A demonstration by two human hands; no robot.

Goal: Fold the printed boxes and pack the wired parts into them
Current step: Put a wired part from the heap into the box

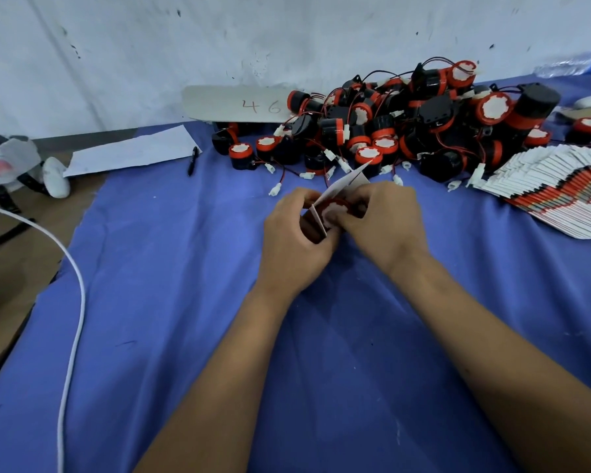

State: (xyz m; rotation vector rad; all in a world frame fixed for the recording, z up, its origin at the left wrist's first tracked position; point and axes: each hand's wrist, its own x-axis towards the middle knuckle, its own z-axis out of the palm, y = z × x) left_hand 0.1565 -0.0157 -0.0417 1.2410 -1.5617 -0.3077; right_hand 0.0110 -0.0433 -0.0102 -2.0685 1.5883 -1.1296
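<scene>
At centre of the blue cloth (171,302), both hands meet round one printed box (316,218) w/ a wired part (335,209) going in. Left hand (296,240) curls round the box body from 8 o'clock, steadying it. Right hand (384,221) comes in from 4 o'clock, fingers bent and pinching at the part's red rim and box mouth; the exact grip is partly hidden. A white flap (350,175) sticks up toward 12 o'clock.

To do this well, I'd say: keep the flap clear, seat the part square, tuck wire and plug inside before closing so nothing gets pinched in the fold. Thin card will likely crease if squeezed, so hold it lightly.

Parts pile (406,124) sits at 12–1 o'clock against the wall: short black cylinders, hard-looking plastic, red caps w/ white centres, thin red/black leads ending in small white plugs. Flat box blanks (556,192) are fanned at 2 o'clock, glossy card, white w/ red-orange edges. A pen (193,160) and a paper sheet (130,151) lie at 10–11 o'clock; a white cable (75,288) curves at 9 o'clock.
</scene>
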